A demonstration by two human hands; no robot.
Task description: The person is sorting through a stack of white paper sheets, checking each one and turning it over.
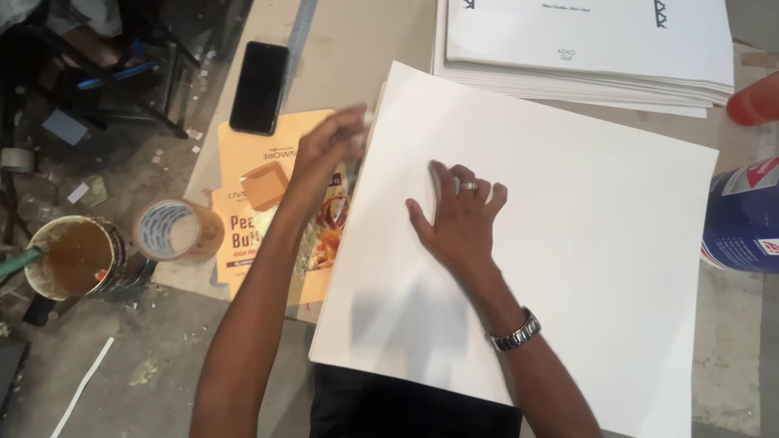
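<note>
The right hand lies flat and open, fingers spread, palm pressed on the big white sheet, holding nothing. The left hand is blurred at the sheet's left edge, fingers curled toward that edge; whether it grips it I cannot tell. Left of the sheet lies an orange flattened carton, then a tape roll and a glue pot. Beyond the sheet are a black phone and a stack of white sheets.
</note>
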